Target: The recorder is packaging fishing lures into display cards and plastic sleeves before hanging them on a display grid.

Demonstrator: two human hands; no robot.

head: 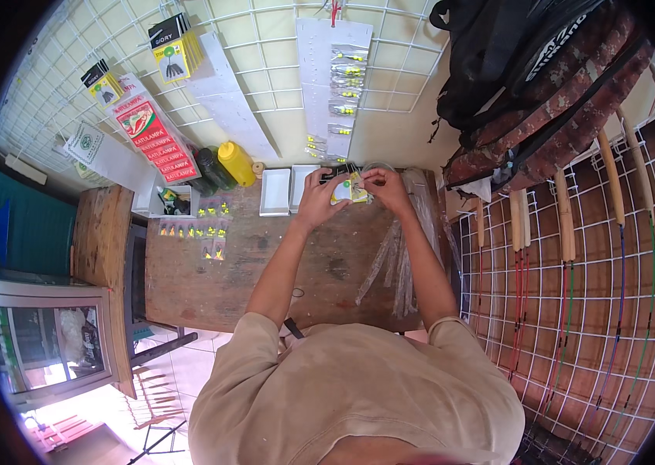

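Near the back edge of the wooden table (304, 261), my left hand (320, 199) grips a yellow-and-black carded packet of fishing stoppers (341, 192) by its left side. My right hand (384, 187) is at the packet's right edge, its thumb and index finger pinched together; whether they hold something small is too fine to tell. More black-topped cards show behind the packet. Two white shallow trays (274, 192) stand just left of my left hand. Small clear bags with yellow and orange pieces (193, 230) lie in rows on the left part of the table.
Long clear plastic sleeves (403, 256) lie at the table's right. A yellow squeeze bottle (236, 163), a dark bottle (215, 168) and a white box (179, 201) stand back left. Packets hang on the wire grid (269, 52); fishing rods (568, 232) and a camouflage bag (554, 128) are at right.
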